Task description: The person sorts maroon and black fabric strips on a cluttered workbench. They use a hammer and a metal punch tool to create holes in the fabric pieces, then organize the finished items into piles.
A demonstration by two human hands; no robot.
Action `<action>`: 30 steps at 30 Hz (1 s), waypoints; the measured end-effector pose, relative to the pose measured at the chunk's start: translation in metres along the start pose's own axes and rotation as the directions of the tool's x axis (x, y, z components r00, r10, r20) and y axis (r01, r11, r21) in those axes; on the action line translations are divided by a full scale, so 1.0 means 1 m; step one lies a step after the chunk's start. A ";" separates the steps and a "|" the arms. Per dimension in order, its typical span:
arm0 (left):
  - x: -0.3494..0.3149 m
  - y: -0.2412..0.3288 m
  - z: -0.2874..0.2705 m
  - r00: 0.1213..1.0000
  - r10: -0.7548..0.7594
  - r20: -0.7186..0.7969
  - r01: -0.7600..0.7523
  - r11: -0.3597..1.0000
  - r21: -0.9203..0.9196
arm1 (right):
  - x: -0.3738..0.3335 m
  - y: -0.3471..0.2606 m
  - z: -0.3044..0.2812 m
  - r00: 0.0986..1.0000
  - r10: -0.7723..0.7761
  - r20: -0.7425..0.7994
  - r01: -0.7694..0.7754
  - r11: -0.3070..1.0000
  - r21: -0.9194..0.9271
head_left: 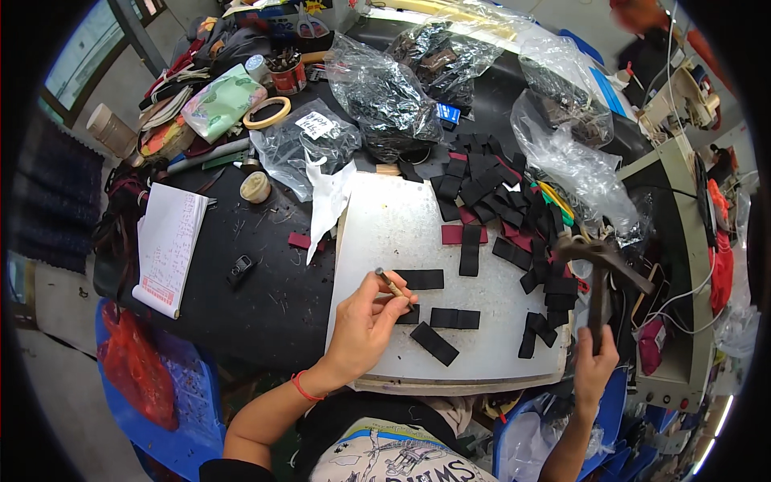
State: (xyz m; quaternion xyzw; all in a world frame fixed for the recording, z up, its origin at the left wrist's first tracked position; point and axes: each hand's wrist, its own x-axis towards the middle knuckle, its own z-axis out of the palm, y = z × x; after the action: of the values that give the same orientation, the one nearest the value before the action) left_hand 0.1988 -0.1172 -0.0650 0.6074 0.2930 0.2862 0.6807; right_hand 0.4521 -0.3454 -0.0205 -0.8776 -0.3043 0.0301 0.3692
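Note:
My left hand pinches a short metal punch, tilted, its tip down at a small black fabric strip partly hidden by my fingers. In my right hand is a hammer, held by its dark handle; the head is up, over the right edge of the white board. More black strips lie around the punch: one flat strip above it, a folded one to its right, and a slanted one nearer me.
A heap of black and maroon strips covers the board's far right. Plastic bags line the back. Leftward are a notepad, a small jar, a tape roll and white torn sheeting. Blue chairs flank me.

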 end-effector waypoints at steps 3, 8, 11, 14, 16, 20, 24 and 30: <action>-0.001 -0.001 0.000 0.999 0.035 -0.004 -0.034 0.998 0.053 | -0.011 -0.029 0.002 0.983 -0.056 0.174 0.075 0.992 -0.103; -0.004 -0.003 0.000 0.971 0.233 0.061 -0.238 0.891 0.387 | -0.020 -0.062 0.014 0.923 -0.168 0.346 0.235 0.958 -0.162; -0.005 0.009 0.006 0.940 0.308 0.146 -0.339 0.795 0.504 | -0.019 -0.077 0.004 0.951 -0.095 0.295 0.077 0.994 0.072; -0.004 0.003 0.011 0.871 0.448 0.202 -0.489 0.744 0.455 | -0.022 -0.068 -0.007 0.936 -0.264 0.232 0.139 0.884 0.447; -0.008 0.004 0.009 0.915 0.362 0.180 -0.401 0.762 0.508 | -0.006 -0.100 0.011 0.711 -0.553 0.435 0.662 0.735 -0.148; 0.001 0.004 0.003 0.985 0.171 0.008 -0.163 0.921 0.355 | -0.005 -0.102 0.010 0.832 -0.396 0.389 0.480 0.865 -0.145; 0.007 0.001 -0.010 0.996 -0.006 0.088 0.000 0.998 0.062 | -0.018 -0.087 0.007 0.871 -0.335 0.359 0.391 0.916 -0.095; 0.003 0.005 -0.013 0.984 0.100 0.146 -0.129 0.971 0.201 | -0.023 -0.076 0.017 0.892 -0.274 0.359 0.319 0.945 -0.070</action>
State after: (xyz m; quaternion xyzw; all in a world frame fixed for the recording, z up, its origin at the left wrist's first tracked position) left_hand 0.1910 -0.1064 -0.0614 0.7096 0.2393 0.2508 0.6135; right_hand 0.3899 -0.3064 0.0138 -0.8236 -0.4958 0.1069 0.2538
